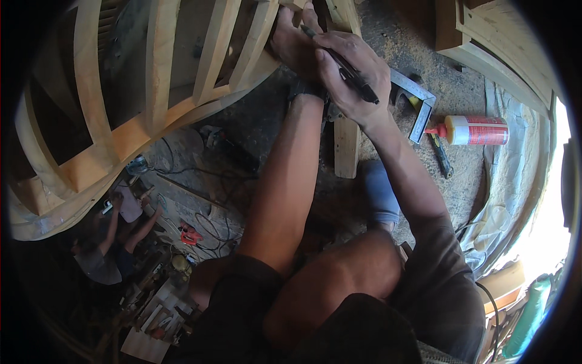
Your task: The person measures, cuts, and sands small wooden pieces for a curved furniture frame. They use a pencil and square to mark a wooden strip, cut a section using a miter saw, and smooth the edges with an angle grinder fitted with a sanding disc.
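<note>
My right hand [361, 76] is closed around a black pen [353, 74], which lies slanted across its fingers with one end toward the wood at the top. Just left of it, my left hand [295, 43] reaches to the top edge of the view, its fingers partly hidden, and seems to grip a small piece of wood [292, 3]. Beside that hand curves a large wooden frame with bent slats [159, 67]. A wooden post [346, 148] runs down under my right wrist. Right of that wrist lies a metal try square [422, 115].
A glue bottle [476, 130] with a red tip lies on the dusty floor beside a yellow-and-black handled tool [441, 156]. A wooden piece of furniture [503, 51] stands at the upper right. At lower left, another person [106, 261] works among cords, a red tool [190, 235] and wood scraps.
</note>
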A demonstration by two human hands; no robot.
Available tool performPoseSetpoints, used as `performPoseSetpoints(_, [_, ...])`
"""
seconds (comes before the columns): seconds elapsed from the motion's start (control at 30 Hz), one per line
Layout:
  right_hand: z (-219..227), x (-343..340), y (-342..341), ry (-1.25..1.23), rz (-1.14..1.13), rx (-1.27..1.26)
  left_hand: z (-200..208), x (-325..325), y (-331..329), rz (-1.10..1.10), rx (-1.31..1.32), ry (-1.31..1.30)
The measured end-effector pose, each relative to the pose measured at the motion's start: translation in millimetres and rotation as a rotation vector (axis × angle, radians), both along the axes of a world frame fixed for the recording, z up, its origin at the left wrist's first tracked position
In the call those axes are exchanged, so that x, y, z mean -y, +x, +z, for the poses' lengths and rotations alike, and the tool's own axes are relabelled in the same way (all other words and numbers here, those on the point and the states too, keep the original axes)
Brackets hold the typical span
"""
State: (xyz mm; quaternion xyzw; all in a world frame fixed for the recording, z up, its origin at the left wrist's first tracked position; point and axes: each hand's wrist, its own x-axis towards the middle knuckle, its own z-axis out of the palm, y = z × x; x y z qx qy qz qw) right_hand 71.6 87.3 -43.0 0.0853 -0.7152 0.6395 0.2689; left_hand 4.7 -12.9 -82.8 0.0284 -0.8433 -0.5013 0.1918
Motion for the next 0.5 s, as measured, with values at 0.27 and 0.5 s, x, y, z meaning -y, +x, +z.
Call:
performPoseSetpoints(0.27, [-17,22,-37,0.082,0.065,-0.062,-29,15,1,-0.110,-0.072,0.303])
performPoseSetpoints(0.5, [-17,23,-41,0.113,0.056,-0.087,-40,16,-3,-0.108,-0.084,0.345])
